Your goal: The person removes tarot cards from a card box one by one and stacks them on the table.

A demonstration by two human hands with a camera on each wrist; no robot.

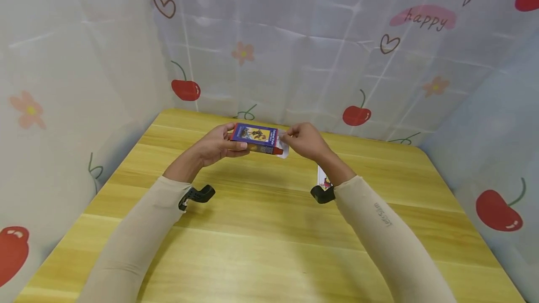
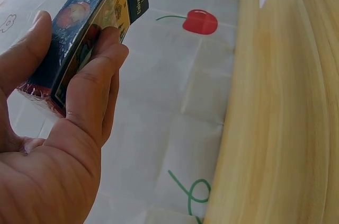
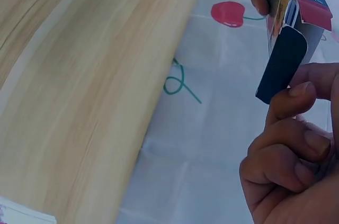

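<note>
A blue tarot card box (image 1: 257,134) with a yellow picture panel is held above the far part of the table. My left hand (image 1: 216,146) grips it by its left end, thumb on one side and fingers on the other. At the right end the box is open, with its end flap (image 3: 283,65) folded out. The thumb and index finger of my right hand (image 1: 309,141) pinch the edge of that flap, while the other fingers curl into the palm. In the right wrist view, a pale edge shows inside the box's mouth.
A white printed card or sheet (image 1: 322,177) lies on the wooden table (image 1: 252,247), partly hidden behind the right forearm. A pale curtain (image 1: 290,69) with cherries and flowers hangs around the table's back and sides. Black camera mounts sit at both wrists.
</note>
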